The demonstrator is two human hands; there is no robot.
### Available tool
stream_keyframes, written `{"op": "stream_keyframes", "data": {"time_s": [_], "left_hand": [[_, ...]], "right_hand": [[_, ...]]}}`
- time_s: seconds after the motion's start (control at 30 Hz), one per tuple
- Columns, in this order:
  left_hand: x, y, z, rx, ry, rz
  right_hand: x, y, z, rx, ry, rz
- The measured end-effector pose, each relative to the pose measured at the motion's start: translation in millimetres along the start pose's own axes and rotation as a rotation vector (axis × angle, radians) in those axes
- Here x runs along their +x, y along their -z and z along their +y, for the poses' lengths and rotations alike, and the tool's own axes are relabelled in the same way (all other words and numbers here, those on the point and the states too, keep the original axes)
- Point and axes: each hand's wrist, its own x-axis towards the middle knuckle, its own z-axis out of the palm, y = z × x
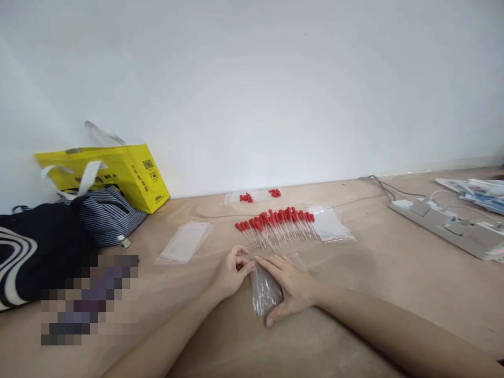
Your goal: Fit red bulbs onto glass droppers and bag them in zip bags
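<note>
On a wood-toned table (394, 325), a clear plastic bag (262, 302) is laid flat near the middle of the visible front part; the table's front edge is cut off below. The bag is partly covered by the right hand (293, 283), which is spread over it with the fingers close together and the thumb held apart. The bag's upper left corner is met by the left hand (231, 274), whose fingers are curled; whether the film is pinched between thumb and forefinger cannot be told.

Just beyond the hands, red-bulbed droppers (275, 223) are laid in an overlapping row, their pale stems hard to count. The row is flanked by a left stack of clear bags (185, 241) and a right stack (333, 226). Near the table's back edge, more red bulbs (246, 198) are seen on faint clear film, their stems barely visible.

Toward the left edge, a yellow bag (137, 176), a striped pouch (108, 215) and a dark bag (43, 252), cut off by the view, are crowded together; an object before them is blurred into blocks. Toward the right edge, plugs are seated in a white power strip (441, 223), and printed packets (478, 194) are cut off.
</note>
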Motion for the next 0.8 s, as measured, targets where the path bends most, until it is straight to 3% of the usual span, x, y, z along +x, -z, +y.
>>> {"op": "stream_keyframes", "data": {"time_s": [0.2, 0.43, 0.8], "left_hand": [[-0.5, -1.7, 5.8, -0.009, 0.042, 0.039], [-4.9, 11.3, 2.0, -0.141, 0.093, -0.185], [-7.2, 13.1, -0.8, -0.138, 0.061, -0.263]], "right_hand": [[2.2, -0.6, 2.7, -0.029, -0.075, 0.009], [1.2, 0.9, 8.4, -0.064, -0.103, 0.029], [1.6, 2.1, 8.5, -0.042, -0.101, 0.013]]}}
